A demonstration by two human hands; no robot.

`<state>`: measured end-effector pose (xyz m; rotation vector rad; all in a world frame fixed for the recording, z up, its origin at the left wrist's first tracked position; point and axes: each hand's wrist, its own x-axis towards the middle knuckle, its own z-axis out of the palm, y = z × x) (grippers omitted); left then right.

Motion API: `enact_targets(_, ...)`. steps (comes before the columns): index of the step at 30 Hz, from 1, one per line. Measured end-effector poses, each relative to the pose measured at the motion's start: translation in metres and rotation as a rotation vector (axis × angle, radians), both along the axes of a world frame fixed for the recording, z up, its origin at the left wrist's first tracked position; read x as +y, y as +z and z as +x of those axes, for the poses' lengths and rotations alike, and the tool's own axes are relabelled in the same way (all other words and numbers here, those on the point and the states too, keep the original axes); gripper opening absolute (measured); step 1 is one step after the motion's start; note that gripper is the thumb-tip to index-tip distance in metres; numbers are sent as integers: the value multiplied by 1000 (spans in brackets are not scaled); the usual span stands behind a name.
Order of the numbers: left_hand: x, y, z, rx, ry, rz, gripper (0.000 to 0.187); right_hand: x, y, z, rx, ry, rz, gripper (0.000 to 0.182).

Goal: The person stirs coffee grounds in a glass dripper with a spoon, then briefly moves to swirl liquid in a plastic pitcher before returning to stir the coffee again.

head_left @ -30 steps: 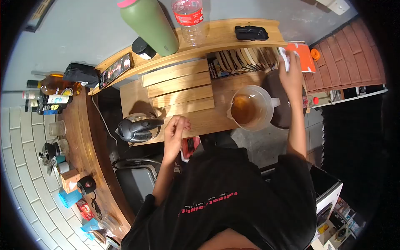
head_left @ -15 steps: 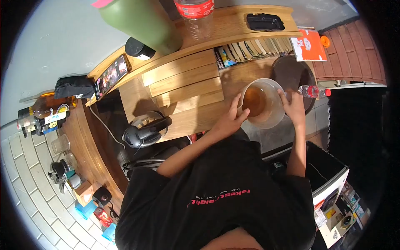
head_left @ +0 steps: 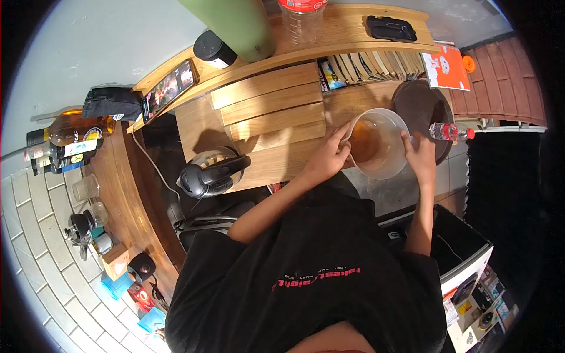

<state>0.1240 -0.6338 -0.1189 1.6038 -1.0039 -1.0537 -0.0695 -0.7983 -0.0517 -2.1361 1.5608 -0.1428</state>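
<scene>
Both hands grip a clear jug of brown liquid at the near edge of the wooden desk. The left hand clasps its left wall, the right hand its right wall, seemingly at the handle. A kettle stands at the desk's near left corner. A dark round tray lies just behind the jug, a small bottle at the right edge. Books line the back edge.
</scene>
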Motion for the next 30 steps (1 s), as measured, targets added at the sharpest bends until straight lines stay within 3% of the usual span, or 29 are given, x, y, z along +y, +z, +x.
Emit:
enact_targets(2, 0, 10, -1, 218, 34, 49, 49, 1, -6, -5, -27, 14, -54, 48)
enact_targets(6, 4, 12, -2, 279, 71, 30, 47, 1, -19, -15, -58, 10, -80, 48)
enact_targets(10, 11, 9, -1, 187, 74, -10, 44, 13, -2, -5, -28, -33, 33, 46)
enact_targets(12, 17, 9, 1, 146, 75, -33, 42, 20, -6, -7, -43, -1, -94, 43)
enact_targets(14, 27, 12, 4, -129, 92, -130, 40, 33, 9, 0, -70, 6, -122, 41)
enact_targets(18, 37, 8, 5, -182, 135, -47, 37, 46, 37, 12, -84, 43, -210, 40)
enact_targets(23, 28, 55, 15, -198, 125, 125, 34, 50, 64, 17, -72, 19, -220, 35)
enact_targets(24, 27, 52, 14, -193, 169, -2, 32, 49, 66, 17, -75, 15, -220, 35)
enact_targets(28, 23, 61, 14, -257, 193, -19, 31, 41, 63, 13, -129, 28, -259, 33)
enact_targets(30, 17, 69, 15, -276, 129, 157, 30, 32, 52, 10, -142, 39, -267, 34)
